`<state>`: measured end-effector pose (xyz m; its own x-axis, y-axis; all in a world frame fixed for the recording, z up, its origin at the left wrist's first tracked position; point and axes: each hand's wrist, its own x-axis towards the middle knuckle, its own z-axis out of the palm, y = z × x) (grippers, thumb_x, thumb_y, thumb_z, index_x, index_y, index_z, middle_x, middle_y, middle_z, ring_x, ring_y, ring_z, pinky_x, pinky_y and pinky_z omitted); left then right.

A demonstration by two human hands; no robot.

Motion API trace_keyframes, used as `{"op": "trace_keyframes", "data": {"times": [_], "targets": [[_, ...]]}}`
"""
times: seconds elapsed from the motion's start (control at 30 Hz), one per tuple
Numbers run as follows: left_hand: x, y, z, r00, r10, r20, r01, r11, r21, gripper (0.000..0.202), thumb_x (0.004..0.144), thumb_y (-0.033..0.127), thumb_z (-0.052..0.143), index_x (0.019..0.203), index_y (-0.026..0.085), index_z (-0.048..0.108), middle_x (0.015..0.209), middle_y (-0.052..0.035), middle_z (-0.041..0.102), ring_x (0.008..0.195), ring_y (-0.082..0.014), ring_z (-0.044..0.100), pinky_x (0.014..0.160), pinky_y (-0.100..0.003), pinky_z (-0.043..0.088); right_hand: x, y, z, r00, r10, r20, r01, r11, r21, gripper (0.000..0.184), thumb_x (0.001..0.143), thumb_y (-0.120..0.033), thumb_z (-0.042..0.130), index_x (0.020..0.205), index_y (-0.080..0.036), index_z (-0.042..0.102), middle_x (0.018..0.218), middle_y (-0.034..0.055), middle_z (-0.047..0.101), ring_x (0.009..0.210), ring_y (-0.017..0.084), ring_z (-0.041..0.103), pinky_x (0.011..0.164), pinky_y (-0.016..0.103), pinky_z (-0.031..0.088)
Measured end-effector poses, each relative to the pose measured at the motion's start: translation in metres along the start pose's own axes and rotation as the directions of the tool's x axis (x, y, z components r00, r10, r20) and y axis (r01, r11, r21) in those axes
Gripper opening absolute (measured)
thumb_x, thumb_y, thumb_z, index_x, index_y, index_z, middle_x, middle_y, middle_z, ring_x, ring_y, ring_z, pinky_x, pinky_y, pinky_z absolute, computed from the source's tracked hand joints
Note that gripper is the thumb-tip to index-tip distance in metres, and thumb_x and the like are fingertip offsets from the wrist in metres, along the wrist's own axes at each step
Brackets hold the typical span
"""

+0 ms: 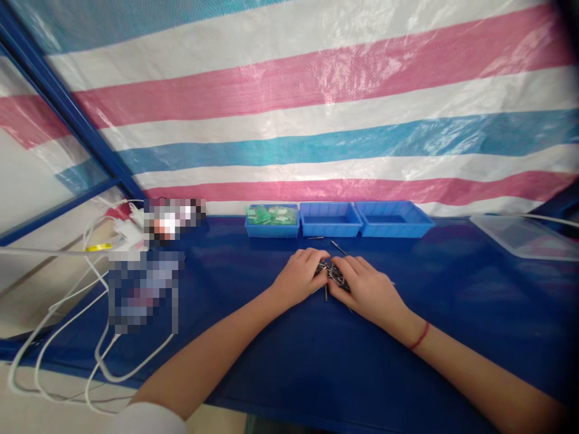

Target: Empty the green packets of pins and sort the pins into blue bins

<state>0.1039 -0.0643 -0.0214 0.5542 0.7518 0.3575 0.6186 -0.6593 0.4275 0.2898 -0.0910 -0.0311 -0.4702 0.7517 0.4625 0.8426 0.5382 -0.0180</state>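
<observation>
Hands, two, bare. Left hand [298,278]: fingers bent, thumb opposed, closed on one side of a heap of metal pieces [335,275]. Right hand [368,290]: curled the same way, closed on the other side; red cord [420,336] at the wrist.

Metal pieces: slim, dark to silvery, bunched at mid-table between the two hands. The paired grip seems meant to keep the heap together and stop it spreading. Pieces too small in this view to say whether screws, bits or pins. Strays: one before the middle bin, one slanting just beyond the right hand, one poking out on the near side between the hands.

Bins, three, blue, in a row along the far side of the table [294,374], presumably set there to be within reach and leave the near side for handwork. Left bin [271,231]: filled to the rim with green and pale packets [272,214]. Middle bin [330,230]: inner walls showing. Right bin [400,230]: wider, inner walls showing likewise.

Tray [525,235], clear, shallow: far right, well apart from the hands.

Cables [113,380], white: looped at the left edge, probably kept aside from the work.

Sheet [289,96], striped red, white and blue: hung as backdrop behind the bins.
</observation>
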Motion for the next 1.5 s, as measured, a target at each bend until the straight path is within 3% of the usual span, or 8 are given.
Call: {"op": "trace_keyframes", "data": {"times": [0.23, 0.47, 0.57, 0.7, 0.9, 1.2, 1.37, 1.5], "targets": [[-0.001, 0.002, 0.004, 0.992, -0.06, -0.109, 0.059, 0.998, -0.011, 0.023, 0.093, 0.025, 0.048, 0.113, 0.02, 0.058, 0.111, -0.0075, 0.059, 0.103, -0.022, 0.056, 0.094, -0.038, 0.045, 0.0, -0.003, 0.001, 0.998, 0.032, -0.058, -0.023, 0.988, 0.152, 0.019, 0.093, -0.03, 0.048, 0.106, -0.018, 0.057, 0.093, 0.0083, 0.065, 0.085, 0.025, 0.061, 0.074, 0.036, 0.049], [0.0, -0.001, 0.003, 0.986, -0.071, -0.151, 0.043, 0.982, -0.181, 0.032, 0.092, 0.017, 0.04, 0.122, 0.017, 0.052, 0.121, -0.0112, 0.055, 0.115, -0.0227, 0.052, 0.103, -0.041, 0.041, 0.013, -0.008, 0.01, 0.957, 0.23, -0.177, -0.125, 0.876, 0.465, 0.019, 0.091, -0.024, 0.049, 0.109, -0.019, 0.053, 0.1, 0.0085, 0.062, 0.092, 0.023, 0.062, 0.081, 0.036, 0.05], [-0.001, -0.001, 0.002, 0.982, -0.102, -0.159, 0.055, 0.959, -0.277, 0.036, 0.092, 0.015, 0.037, 0.127, 0.017, 0.047, 0.13, -0.0112, 0.053, 0.123, -0.0214, 0.049, 0.109, -0.04, 0.037, 0.02, -0.011, 0.014, 0.946, 0.256, -0.199, -0.132, 0.864, 0.486, 0.018, 0.092, -0.024, 0.048, 0.109, -0.019, 0.053, 0.101, 0.0101, 0.062, 0.094, 0.025, 0.061, 0.082, 0.039, 0.049], [-0.002, 0.001, 0.0, 0.973, -0.136, -0.184, 0.065, 0.936, -0.346, 0.036, 0.099, 0.026, 0.029, 0.127, 0.015, 0.047, 0.13, -0.0127, 0.054, 0.124, -0.0201, 0.049, 0.11, -0.039, 0.037, 0.03, -0.017, 0.016, 0.956, 0.201, -0.212, -0.082, 0.881, 0.466, 0.018, 0.092, -0.021, 0.045, 0.108, -0.018, 0.054, 0.101, 0.0116, 0.062, 0.095, 0.026, 0.058, 0.083, 0.042, 0.049], [-0.001, 0.002, 0.001, 0.972, -0.146, -0.184, 0.098, 0.964, -0.247, 0.034, 0.099, 0.034, 0.033, 0.121, 0.015, 0.052, 0.124, -0.0122, 0.058, 0.117, -0.0214, 0.052, 0.105, -0.039, 0.04, 0.032, -0.022, 0.018, 0.982, 0.043, -0.183, 0.033, 0.918, 0.396, 0.017, 0.085, -0.017, 0.053, 0.102, -0.016, 0.058, 0.101, 0.0127, 0.063, 0.098, 0.028, 0.056, 0.086, 0.045, 0.048], [-0.005, 0.012, -0.007, 0.972, -0.201, -0.119, 0.199, 0.98, -0.022, 0.032, 0.1, 0.035, 0.032, 0.123, 0.025, 0.052, 0.127, -0.0031, 0.06, 0.117, -0.0194, 0.053, 0.101, -0.039, 0.036, 0.025, -0.015, -0.001, 0.973, 0.089, -0.211, 0.042, 0.838, 0.545, 0.018, 0.085, -0.02, 0.056, 0.102, -0.02, 0.059, 0.106, 0.0098, 0.064, 0.105, 0.024, 0.058, 0.094, 0.043, 0.048], [-0.006, 0.018, -0.006, 0.967, -0.201, -0.157, 0.222, 0.965, 0.138, 0.033, 0.1, 0.032, 0.034, 0.129, 0.027, 0.049, 0.127, -0.0041, 0.061, 0.114, -0.0201, 0.055, 0.105, -0.045, 0.028, 0.007, 0.018, -0.012, 0.959, 0.18, -0.216, -0.072, 0.899, 0.431, 0.015, 0.088, -0.03, 0.055, 0.098, -0.021, 0.063, 0.114, 0.011, 0.063, 0.112, 0.026, 0.057, 0.098, 0.044, 0.047], [-0.002, 0.017, -0.012, 0.976, -0.167, -0.139, 0.195, 0.956, 0.219, 0.036, 0.099, 0.035, 0.036, 0.129, 0.025, 0.053, 0.131, -0.0088, 0.057, 0.12, -0.0248, 0.05, 0.106, -0.048, 0.029, -0.019, 0.051, 0.0, 0.954, 0.272, -0.125, -0.244, 0.948, 0.202, 0.048, 0.087, -0.047, 0.056, 0.119, -0.012, 0.058, 0.134, 0.0221, 0.051, 0.133, 0.038, 0.04, 0.107, 0.057, 0.036]]}}
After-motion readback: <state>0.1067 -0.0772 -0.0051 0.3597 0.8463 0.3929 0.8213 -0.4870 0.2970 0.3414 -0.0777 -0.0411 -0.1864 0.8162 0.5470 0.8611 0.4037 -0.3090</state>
